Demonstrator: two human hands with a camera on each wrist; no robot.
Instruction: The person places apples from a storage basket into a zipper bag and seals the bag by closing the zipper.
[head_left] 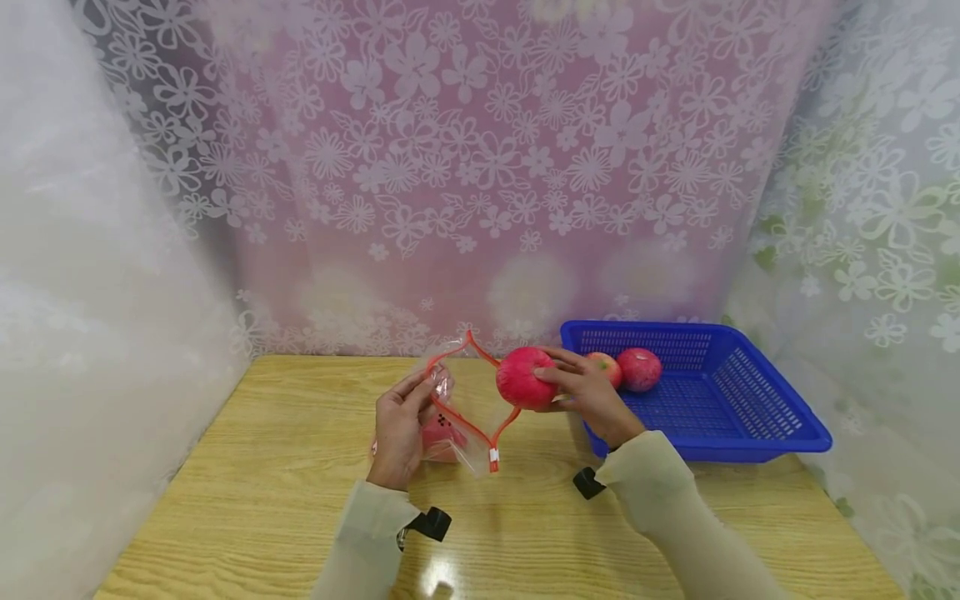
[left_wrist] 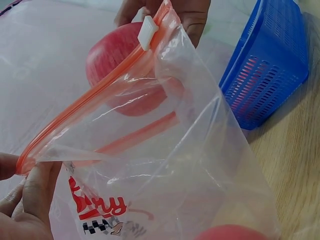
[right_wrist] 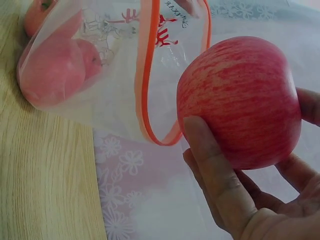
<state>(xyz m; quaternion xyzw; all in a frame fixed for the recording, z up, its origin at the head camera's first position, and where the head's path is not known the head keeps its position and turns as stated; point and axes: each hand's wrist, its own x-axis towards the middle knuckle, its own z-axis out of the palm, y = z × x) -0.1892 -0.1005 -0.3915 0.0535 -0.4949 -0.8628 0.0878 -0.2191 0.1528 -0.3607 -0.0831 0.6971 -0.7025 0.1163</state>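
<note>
My left hand (head_left: pixel 401 425) pinches the near rim of a clear zip bag (head_left: pixel 465 408) with an orange seal and holds its mouth open above the table. Fruit (right_wrist: pixel 52 70) lies in the bag's bottom, also seen as a red apple (left_wrist: pixel 232 232). My right hand (head_left: pixel 588 392) grips a red apple (head_left: pixel 523 377) just right of the bag's open mouth. In the right wrist view that apple (right_wrist: pixel 240 100) sits in my fingers (right_wrist: pixel 212 160), close to the orange seal (right_wrist: pixel 145 75). In the left wrist view the held apple (left_wrist: pixel 125 70) shows through the plastic behind the white slider (left_wrist: pixel 146 31).
A blue plastic basket (head_left: pixel 750 417) stands at the right of the wooden table (head_left: pixel 262 483) with two red apples (head_left: pixel 637 368) in its far left corner. Floral lace curtains (head_left: pixel 480 150) close off the back and both sides.
</note>
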